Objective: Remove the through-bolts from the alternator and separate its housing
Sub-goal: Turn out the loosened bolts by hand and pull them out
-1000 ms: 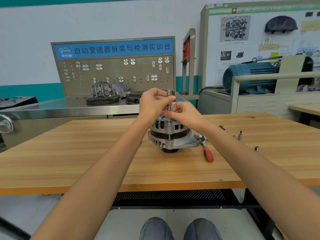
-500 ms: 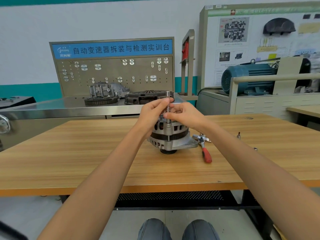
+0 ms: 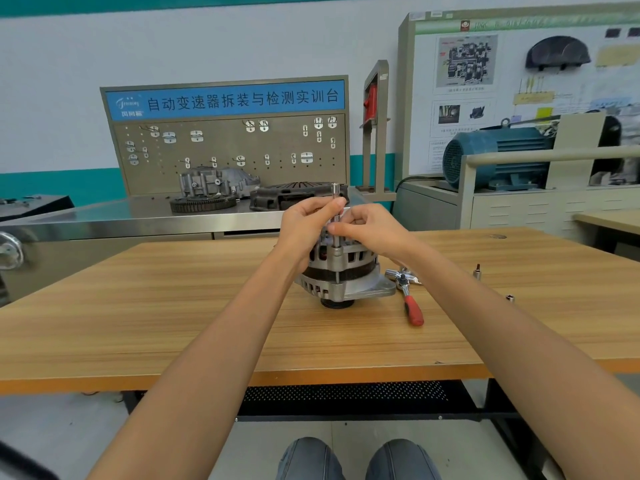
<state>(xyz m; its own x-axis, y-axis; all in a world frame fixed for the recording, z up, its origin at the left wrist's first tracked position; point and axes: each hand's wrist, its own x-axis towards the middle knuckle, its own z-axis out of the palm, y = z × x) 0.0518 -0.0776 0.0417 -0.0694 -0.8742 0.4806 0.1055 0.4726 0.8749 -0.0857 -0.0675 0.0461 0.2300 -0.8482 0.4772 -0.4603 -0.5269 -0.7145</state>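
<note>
Both hands, the left hand (image 3: 304,223) and right hand (image 3: 372,226), pinch a slim socket extension (image 3: 335,216) standing on the alternator (image 3: 343,271). The alternator looks heavy and rigid; the smooth steel tool likely slips, so grip it low.

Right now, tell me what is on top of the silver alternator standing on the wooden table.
A slim metal extension bar stands upright on the silver alternator, pinched by the left hand and right hand. The hands cover the alternator's top face, so any bolt heads there are hidden.
</note>
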